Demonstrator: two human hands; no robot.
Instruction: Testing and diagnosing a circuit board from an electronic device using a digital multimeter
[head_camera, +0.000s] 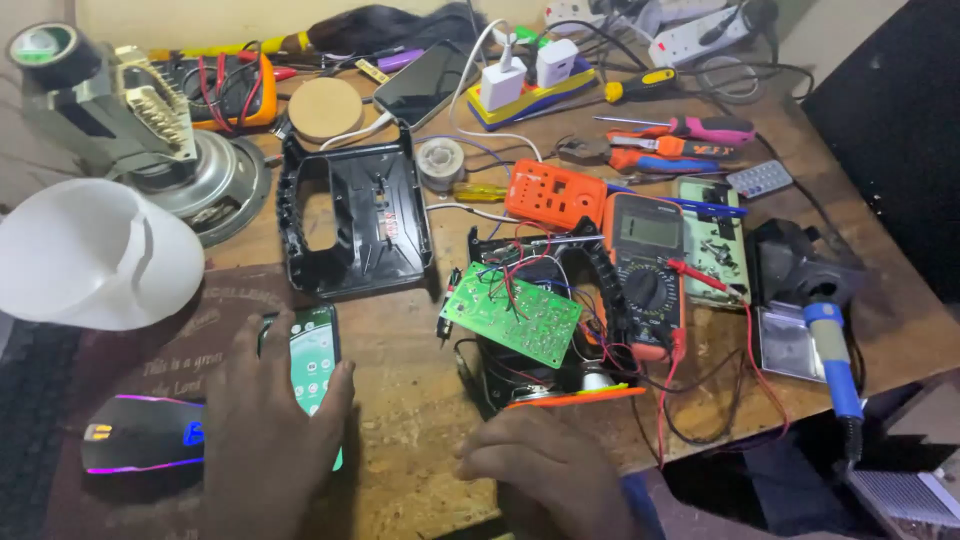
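- The left hand (265, 425) lies over a phone (312, 370) near the table's (400, 420) front edge. Its fingers are wrapped round the phone from the left side, thumb on the right rim, grasping it. The hand hides the phone's lower left part; only the lit green screen's upper right shows.
- The right hand (545, 470) rests on the table's front edge, fingers curled in a loose fist, holding nothing that can be seen. Its wrist is cut off by the lower frame.
- Just beyond the right hand stands an opened device: a green circuit board (512, 315) tilted over a black shell with an orange rim, red and black wires tangled round it. What lies under the board is hidden.
- A multimeter (645, 270) lies right of the board, its red lead trailing toward the table edge. Its display is too small to read.
- A black casing (355, 215) lies open behind the phone.
- A mouse (145, 435) with glowing edges sits left of the left hand, partly covered by it.
- A white lampshade (90, 255) at the left is cut off by the frame.
- A soldering iron (835, 355) with a blue grip hangs over the right edge; its tip is hidden in a dark holder.
- Screwdrivers, chargers and a second phone crowd the far side, hard to tell apart.
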